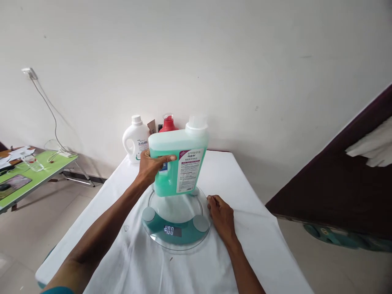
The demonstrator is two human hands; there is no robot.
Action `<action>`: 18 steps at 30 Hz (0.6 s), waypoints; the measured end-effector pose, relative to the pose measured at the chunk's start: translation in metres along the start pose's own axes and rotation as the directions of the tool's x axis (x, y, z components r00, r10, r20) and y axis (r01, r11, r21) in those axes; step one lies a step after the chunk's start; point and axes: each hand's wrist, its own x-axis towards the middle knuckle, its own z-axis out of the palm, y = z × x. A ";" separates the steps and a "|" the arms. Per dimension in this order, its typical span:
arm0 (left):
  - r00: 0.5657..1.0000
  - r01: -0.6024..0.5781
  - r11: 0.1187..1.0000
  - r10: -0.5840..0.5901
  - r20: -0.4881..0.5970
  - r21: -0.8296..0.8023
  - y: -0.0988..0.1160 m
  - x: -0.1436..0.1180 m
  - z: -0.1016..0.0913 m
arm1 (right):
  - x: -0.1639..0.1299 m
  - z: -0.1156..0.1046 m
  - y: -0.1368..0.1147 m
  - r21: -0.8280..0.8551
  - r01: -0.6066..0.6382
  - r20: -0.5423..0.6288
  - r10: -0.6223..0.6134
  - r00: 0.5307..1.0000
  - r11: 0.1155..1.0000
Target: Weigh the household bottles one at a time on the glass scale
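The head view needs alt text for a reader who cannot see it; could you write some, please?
The left hand holds a green detergent bottle over a round glass scale on a white-covered table. The right hand rests at the scale's edge.

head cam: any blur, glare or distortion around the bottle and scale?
Head view: green bottle in the left hand is slightly motion-soft, label unreadable; glass scale shows mild sheen, display legible; right hand sharp; soft daylight, faint shadows; wide-angle bending at edges.

White wall point(245, 61), beige floor point(39, 228), green side table point(33, 175).
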 end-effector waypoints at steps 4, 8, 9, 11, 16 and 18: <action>0.998 0.041 0.999 -0.041 -0.041 0.001 -0.007 -0.018 -0.015 | 0.000 0.001 -0.001 -0.013 0.011 -0.008 -0.011 1.000 1.000; 0.997 0.071 0.997 -0.071 -0.044 0.004 -0.019 -0.025 -0.023 | -0.002 0.000 -0.003 0.009 0.007 0.009 -0.008 1.000 1.000; 0.997 0.070 0.998 -0.069 -0.045 0.007 -0.022 -0.026 -0.024 | -0.003 -0.001 -0.004 0.015 0.005 0.014 -0.005 1.000 1.000; 0.996 0.071 0.997 -0.071 -0.049 0.014 -0.029 -0.027 -0.025 | -0.004 -0.001 -0.007 0.028 0.005 0.022 -0.006 1.000 1.000; 0.995 0.084 0.996 -0.083 -0.050 0.021 -0.037 -0.025 -0.024 | -0.005 -0.002 -0.012 0.013 0.006 0.007 -0.006 1.000 1.000; 0.996 0.080 0.996 -0.079 -0.046 0.026 -0.038 -0.023 -0.024 | -0.004 -0.002 -0.012 0.001 0.000 0.006 0.000 1.000 1.000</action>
